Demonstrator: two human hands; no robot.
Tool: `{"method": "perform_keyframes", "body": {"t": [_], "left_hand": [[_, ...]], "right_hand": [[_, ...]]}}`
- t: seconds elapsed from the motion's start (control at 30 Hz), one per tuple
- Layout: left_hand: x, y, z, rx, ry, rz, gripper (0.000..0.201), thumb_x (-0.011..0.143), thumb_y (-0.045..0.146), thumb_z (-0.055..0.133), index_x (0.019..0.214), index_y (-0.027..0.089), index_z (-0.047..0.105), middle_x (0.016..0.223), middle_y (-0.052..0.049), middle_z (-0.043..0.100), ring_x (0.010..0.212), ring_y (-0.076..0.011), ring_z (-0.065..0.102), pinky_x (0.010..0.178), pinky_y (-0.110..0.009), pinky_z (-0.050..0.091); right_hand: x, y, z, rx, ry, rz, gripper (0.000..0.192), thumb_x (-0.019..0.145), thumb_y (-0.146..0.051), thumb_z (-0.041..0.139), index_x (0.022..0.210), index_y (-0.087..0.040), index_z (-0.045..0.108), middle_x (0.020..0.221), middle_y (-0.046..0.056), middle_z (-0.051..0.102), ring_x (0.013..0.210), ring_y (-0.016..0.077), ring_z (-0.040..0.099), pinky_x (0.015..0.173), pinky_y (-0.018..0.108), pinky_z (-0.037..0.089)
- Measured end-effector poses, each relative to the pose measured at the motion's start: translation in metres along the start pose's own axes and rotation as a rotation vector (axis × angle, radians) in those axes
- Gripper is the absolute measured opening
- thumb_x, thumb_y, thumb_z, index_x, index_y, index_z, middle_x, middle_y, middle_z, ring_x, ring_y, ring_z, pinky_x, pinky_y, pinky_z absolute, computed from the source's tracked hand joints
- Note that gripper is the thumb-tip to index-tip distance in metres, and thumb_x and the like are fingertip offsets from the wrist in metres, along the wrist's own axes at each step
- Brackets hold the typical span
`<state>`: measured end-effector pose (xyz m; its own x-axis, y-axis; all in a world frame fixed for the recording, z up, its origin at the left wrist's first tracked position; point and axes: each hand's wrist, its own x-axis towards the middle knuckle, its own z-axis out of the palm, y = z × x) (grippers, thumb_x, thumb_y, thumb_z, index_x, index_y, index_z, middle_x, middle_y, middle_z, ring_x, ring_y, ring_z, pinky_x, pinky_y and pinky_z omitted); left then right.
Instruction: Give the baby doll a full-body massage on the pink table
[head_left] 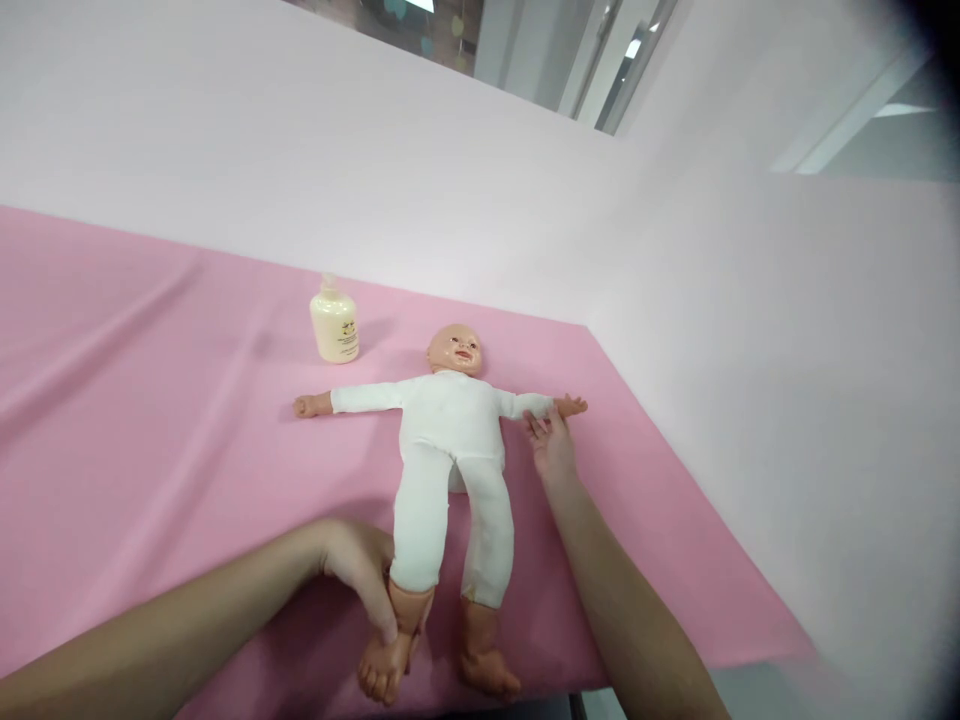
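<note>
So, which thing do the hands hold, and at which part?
The left hand grips the doll at the ankle of one leg. The right hand only touches the doll's wrist with flat fingers.

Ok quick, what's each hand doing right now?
Left hand: closed around the doll's ankle.
Right hand: open, fingers flat on the doll's wrist, holding nothing.

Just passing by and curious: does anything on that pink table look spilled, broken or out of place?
Nothing stands out. The baby doll lies flat on its back on the pink cloth, the lotion bottle stands upright, unspilled. The left hand grips one doll ankle; the right hand touches its arm.
</note>
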<state>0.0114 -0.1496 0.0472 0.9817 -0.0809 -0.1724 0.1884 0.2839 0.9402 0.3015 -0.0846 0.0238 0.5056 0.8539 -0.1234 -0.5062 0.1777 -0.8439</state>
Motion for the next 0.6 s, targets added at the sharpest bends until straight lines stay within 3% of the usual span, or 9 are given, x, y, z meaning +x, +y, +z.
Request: {"method": "perform_keyframes", "body": {"t": [0.13, 0.2, 0.3, 0.4, 0.5, 0.6], "left_hand": [[0.0, -0.005, -0.003, -0.05, -0.041, 0.032, 0.031, 0.064, 0.015, 0.071, 0.094, 0.015, 0.067, 0.082, -0.005, 0.07, 0.078, -0.0204, 0.066, 0.072, -0.027, 0.054], [-0.001, -0.007, -0.005, -0.167, -0.127, 0.039, 0.03, 0.066, 0.02, 0.071, 0.094, 0.013, 0.065, 0.081, -0.007, 0.069, 0.074, -0.0201, 0.065, 0.07, -0.029, 0.054], [-0.001, -0.011, -0.008, -0.46, -0.199, 0.28, 0.037, 0.067, 0.042, 0.069, 0.089, 0.014, 0.061, 0.069, -0.005, 0.064, 0.061, -0.0184, 0.059, 0.065, -0.035, 0.053], [0.0, -0.014, -0.013, -0.701, 0.002, 0.52, 0.042, 0.07, 0.053, 0.063, 0.087, 0.014, 0.057, 0.059, 0.0, 0.055, 0.057, -0.0129, 0.05, 0.07, -0.037, 0.052], [0.001, -0.012, -0.016, -0.847, 0.238, 0.548, 0.04, 0.071, 0.05, 0.061, 0.083, 0.012, 0.056, 0.054, 0.004, 0.045, 0.058, -0.0107, 0.044, 0.078, -0.04, 0.05], [0.004, -0.013, -0.018, -0.871, 0.433, 0.507, 0.04, 0.075, 0.049, 0.058, 0.085, 0.01, 0.057, 0.056, 0.003, 0.044, 0.062, -0.0118, 0.044, 0.08, -0.04, 0.048]], "right_hand": [[0.012, 0.002, -0.006, 0.123, 0.12, 0.107, 0.008, 0.081, -0.025, 0.056, 0.088, -0.022, 0.054, 0.082, -0.002, 0.064, 0.072, 0.0107, 0.068, 0.068, 0.023, 0.058], [0.008, 0.003, -0.003, 0.111, 0.081, 0.073, 0.016, 0.08, -0.027, 0.059, 0.094, -0.024, 0.054, 0.086, -0.002, 0.064, 0.075, 0.0113, 0.068, 0.069, 0.024, 0.058], [-0.006, 0.002, 0.006, 0.033, -0.079, -0.05, 0.045, 0.075, -0.032, 0.064, 0.117, -0.033, 0.046, 0.102, -0.003, 0.063, 0.079, 0.0128, 0.069, 0.075, 0.03, 0.058], [-0.021, 0.003, 0.014, -0.121, -0.238, -0.185, 0.058, 0.076, -0.035, 0.063, 0.129, -0.036, 0.037, 0.119, 0.0, 0.057, 0.082, 0.0132, 0.068, 0.084, 0.036, 0.055], [-0.033, 0.008, 0.019, -0.343, -0.378, -0.305, 0.053, 0.079, -0.035, 0.06, 0.128, -0.033, 0.039, 0.127, 0.003, 0.053, 0.09, 0.0152, 0.065, 0.086, 0.037, 0.053], [-0.04, 0.011, 0.02, -0.675, -0.612, -0.463, 0.04, 0.08, -0.031, 0.059, 0.118, -0.027, 0.051, 0.122, 0.005, 0.055, 0.108, 0.0195, 0.057, 0.096, 0.039, 0.047]]}}
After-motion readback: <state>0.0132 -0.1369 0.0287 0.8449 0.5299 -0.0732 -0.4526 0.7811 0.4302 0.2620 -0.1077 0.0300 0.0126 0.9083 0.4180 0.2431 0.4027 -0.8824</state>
